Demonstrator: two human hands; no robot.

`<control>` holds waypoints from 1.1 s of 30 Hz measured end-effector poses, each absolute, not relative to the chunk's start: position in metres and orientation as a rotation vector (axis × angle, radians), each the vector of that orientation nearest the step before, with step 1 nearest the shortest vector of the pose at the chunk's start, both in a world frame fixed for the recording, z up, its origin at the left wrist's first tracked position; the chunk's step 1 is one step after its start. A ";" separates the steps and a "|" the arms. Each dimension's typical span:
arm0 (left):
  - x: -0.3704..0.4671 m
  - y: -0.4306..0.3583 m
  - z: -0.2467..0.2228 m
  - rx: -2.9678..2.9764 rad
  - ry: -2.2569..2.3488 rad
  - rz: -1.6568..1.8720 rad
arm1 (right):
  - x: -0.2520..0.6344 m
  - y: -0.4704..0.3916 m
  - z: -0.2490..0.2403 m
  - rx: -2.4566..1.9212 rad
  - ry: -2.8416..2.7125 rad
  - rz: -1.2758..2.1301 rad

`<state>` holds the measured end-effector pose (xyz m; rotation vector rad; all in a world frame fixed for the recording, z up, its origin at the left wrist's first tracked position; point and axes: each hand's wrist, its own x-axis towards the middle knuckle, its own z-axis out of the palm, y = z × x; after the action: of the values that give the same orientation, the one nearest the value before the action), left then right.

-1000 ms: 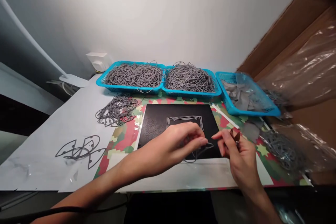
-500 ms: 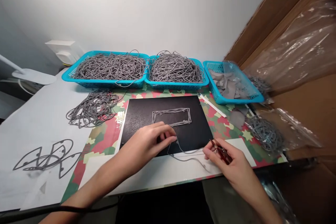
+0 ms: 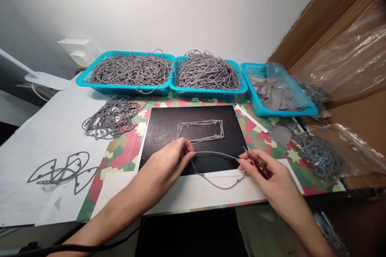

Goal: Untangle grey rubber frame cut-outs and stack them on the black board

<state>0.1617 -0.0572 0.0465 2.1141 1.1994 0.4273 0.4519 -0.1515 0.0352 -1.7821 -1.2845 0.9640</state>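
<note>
**Grey gasket loop, one, in hand**

I log: gasket loop (image 3: 216,153) over the black mat (image 3: 163,130), pinched by left hand (image 3: 174,156); right hand (image 3: 267,168) pinches it too, fingers closed around tweezers (image 3: 258,164). Laid: rectangular stack (image 3: 222,129). Apparently left: loose loops (image 3: 129,70), basketed.

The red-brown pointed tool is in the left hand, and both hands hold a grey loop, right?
Not quite: the head view shows the red-brown pointed tool in the right hand, not the left hand. The grey loop is indeed held by both.
</note>
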 end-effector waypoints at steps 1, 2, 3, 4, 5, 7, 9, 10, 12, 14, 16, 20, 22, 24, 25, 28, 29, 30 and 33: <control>0.157 -0.056 0.048 2.064 1.218 0.431 | 0.447 -0.144 0.037 -1.755 -1.312 0.972; 0.152 -0.054 0.049 2.029 1.227 0.438 | 0.443 -0.137 0.039 -1.731 -1.345 0.981; 0.148 -0.053 0.050 2.010 1.228 0.447 | 0.438 -0.129 0.040 -1.714 -1.384 0.982; 0.144 -0.051 0.050 2.005 1.226 0.456 | 0.434 -0.121 0.040 -1.708 -1.430 0.970; 0.141 -0.050 0.050 2.006 1.227 0.459 | 0.430 -0.114 0.040 -1.709 -1.478 0.937; 0.136 -0.049 0.049 2.020 1.234 0.455 | 0.426 -0.104 0.039 -1.710 -1.559 0.817; 0.133 -0.050 0.050 2.040 1.247 0.459 | 0.425 -0.101 0.036 -1.692 -1.592 0.676; 0.131 -0.050 0.050 2.047 1.256 0.464 | 0.426 -0.102 0.033 -1.682 -1.581 0.629; 0.127 -0.051 0.050 2.056 1.276 0.480 | 0.431 -0.109 0.026 -1.681 -1.505 0.613; 0.124 -0.051 0.048 2.054 1.295 0.491 | 0.437 -0.118 0.019 -1.704 -1.389 0.677; 0.123 -0.049 0.043 2.039 1.298 0.495 | 0.442 -0.124 0.013 -1.731 -1.299 0.741; 0.125 -0.044 0.034 2.053 1.282 0.515 | 0.439 -0.123 0.013 -1.793 -1.343 0.715; 0.127 -0.045 0.032 2.086 1.284 0.514 | 0.432 -0.117 0.018 -1.833 -1.452 0.644; 0.128 -0.047 0.033 2.106 1.282 0.484 | 0.424 -0.112 0.021 -1.888 -1.571 0.521; 0.129 -0.049 0.034 2.112 1.280 0.465 | 0.420 -0.111 0.022 -1.913 -1.620 0.457; 0.131 -0.056 0.036 2.154 1.295 0.449 | 0.413 -0.110 0.022 -1.934 -1.716 0.357; 0.131 -0.058 0.036 2.173 1.306 0.456 | 0.412 -0.110 0.021 -1.922 -1.739 0.356; 0.131 -0.060 0.035 2.187 1.319 0.465 | 0.412 -0.110 0.021 -1.907 -1.758 0.356; 0.129 -0.062 0.032 2.187 1.356 0.476 | 0.413 -0.112 0.021 -1.862 -1.773 0.366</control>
<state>0.1289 -0.0620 0.0320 2.1870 1.3562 0.4757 0.4128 -0.1119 0.0206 -1.8624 -1.7728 0.3657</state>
